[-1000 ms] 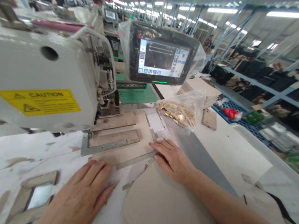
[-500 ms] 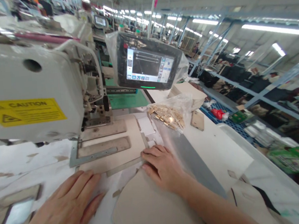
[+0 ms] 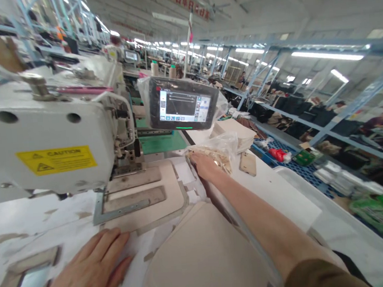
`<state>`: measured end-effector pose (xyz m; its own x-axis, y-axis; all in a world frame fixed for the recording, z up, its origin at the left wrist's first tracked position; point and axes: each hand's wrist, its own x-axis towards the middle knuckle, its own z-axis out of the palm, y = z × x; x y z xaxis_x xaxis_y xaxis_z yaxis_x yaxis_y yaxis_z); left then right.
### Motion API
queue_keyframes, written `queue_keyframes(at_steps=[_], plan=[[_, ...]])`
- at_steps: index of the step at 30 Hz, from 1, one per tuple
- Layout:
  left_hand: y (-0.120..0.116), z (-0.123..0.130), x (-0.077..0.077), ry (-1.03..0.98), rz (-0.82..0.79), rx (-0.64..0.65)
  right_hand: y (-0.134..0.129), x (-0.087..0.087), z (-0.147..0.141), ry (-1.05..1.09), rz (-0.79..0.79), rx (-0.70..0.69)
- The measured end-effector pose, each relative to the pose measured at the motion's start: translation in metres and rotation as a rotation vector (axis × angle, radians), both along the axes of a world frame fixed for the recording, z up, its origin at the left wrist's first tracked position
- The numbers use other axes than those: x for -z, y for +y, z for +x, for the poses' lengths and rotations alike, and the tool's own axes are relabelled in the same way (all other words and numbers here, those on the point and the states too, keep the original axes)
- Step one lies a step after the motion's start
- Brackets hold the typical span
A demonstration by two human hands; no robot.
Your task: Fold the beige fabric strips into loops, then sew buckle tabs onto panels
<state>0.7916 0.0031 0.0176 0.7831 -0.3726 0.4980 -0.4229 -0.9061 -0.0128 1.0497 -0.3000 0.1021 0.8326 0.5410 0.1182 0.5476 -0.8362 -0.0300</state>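
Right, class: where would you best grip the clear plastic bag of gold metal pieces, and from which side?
Probably its loose, empty plastic at upper right, coming from the right: the gold pieces lie low, leaving that corner free to pinch.

The right hand has moved off the edge of the stitching template toward 1 o'clock. Its fingers now touch the plastic bag of gold parts.

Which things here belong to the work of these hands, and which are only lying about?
Work: right hand on clear bag of gold metal pieces; left hand; sewing template; beige cut pieces; sewing machine.
Lying about: phone; red item; plastic bin.
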Motion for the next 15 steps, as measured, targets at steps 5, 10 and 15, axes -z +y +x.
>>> queue_keyframes(at_steps=[5, 10, 15], plan=[[-0.015, -0.010, -0.036, 0.136, -0.012, -0.049, 0.032, -0.010, 0.020, -0.026, -0.178, 0.051], [-0.015, -0.024, -0.084, 0.483, -0.060, -0.079, 0.044, -0.008, 0.027, -0.041, -0.204, 0.020], [0.053, -0.050, -0.104, 0.420, -0.044, -0.290, 0.020, 0.024, 0.064, -0.106, -0.065, -0.035]])
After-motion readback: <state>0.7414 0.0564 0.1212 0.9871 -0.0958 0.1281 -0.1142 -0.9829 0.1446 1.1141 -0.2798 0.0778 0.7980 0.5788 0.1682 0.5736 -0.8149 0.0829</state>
